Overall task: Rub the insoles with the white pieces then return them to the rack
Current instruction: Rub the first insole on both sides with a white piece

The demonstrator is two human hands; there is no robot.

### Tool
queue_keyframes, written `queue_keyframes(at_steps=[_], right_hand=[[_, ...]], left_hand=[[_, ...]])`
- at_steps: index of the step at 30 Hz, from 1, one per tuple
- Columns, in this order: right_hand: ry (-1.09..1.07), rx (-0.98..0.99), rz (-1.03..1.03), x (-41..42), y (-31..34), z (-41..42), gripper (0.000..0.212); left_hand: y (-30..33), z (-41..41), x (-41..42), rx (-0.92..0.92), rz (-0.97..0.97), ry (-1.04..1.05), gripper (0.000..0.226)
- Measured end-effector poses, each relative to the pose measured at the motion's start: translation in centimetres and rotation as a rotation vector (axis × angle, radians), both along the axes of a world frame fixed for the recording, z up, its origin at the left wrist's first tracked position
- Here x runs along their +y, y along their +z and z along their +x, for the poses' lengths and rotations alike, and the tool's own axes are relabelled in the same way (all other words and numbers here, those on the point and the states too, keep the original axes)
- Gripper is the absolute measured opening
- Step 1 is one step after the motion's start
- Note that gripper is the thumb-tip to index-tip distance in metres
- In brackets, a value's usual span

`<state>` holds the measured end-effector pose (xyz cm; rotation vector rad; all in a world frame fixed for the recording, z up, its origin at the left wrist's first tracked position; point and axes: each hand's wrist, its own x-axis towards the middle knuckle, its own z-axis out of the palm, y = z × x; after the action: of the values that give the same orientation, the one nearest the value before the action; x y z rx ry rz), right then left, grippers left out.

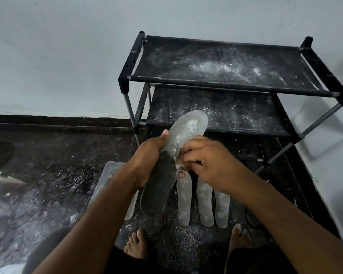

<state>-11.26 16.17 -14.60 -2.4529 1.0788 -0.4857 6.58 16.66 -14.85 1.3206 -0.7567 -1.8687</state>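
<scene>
Two hands meet over one insole [166,163] held in the air in front of the rack [234,84]. Fingers of the left hand [149,155] are wrapped round the insole's middle from the left edge, thumb up along the side, so this hand is clamped on it. Its far half is pale with white powder; the near half is dark and bare. Curled fingers of the right hand [208,159] press at the insole's right edge, just where pale meets dark, with a small white piece [179,165] barely showing under the fingertips; how it is pinched cannot be told, as the knuckles hide it.

Three more insoles [204,202] lie side by side on the dark floor [48,175] below the hands, all powdered pale, toes pointing away from the bare feet [137,244] near the bottom edge. A clear plastic box [111,171] sits on the floor just left of them, partly hidden by the left forearm.

Both fabric shelves of the rack are dusted with white powder, and more powder is scattered across the floor. The rack stands against a pale wall [57,56]
</scene>
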Motion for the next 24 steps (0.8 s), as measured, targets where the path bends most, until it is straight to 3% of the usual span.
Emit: queue_keyframes(at_steps=[4, 9, 12, 14, 18, 22, 24], right_hand=[[-0.184, -0.056, -0.184, -0.7, 0.0, 0.2, 0.014], [-0.036, -0.061, 0.131, -0.6, 0.1, -0.6, 0.007], [-0.182, -0.153, -0.087, -1.1, 0.4, -0.9, 0.011], [-0.178, -0.121, -0.118, -1.0, 0.4, 0.1, 0.010], [-0.012, -0.052, 0.185, -0.1, 0.5, 0.2, 0.004], [-0.111, -0.130, -0.059, -0.3, 0.7, 0.2, 0.008], [-0.118, -0.072, -0.101, 0.0, 0.6, 0.9, 0.009]], left_hand=[[0.2, -0.4, 0.1, 0.025, -0.004, -0.067, 0.061], [0.2, -0.2, 0.1, -0.018, 0.012, -0.034, 0.057], [0.3, -0.3, 0.2, -0.066, 0.008, -0.103, 0.059], [0.5, -0.6, 0.3, -0.063, 0.001, -0.132, 0.056], [0.8, -0.2, 0.2, -0.044, 0.016, -0.121, 0.054], [0.9, 0.5, 0.3, -0.040, 0.023, -0.181, 0.058], [1.1, 0.3, 0.3, -0.018, 0.022, -0.181, 0.054]])
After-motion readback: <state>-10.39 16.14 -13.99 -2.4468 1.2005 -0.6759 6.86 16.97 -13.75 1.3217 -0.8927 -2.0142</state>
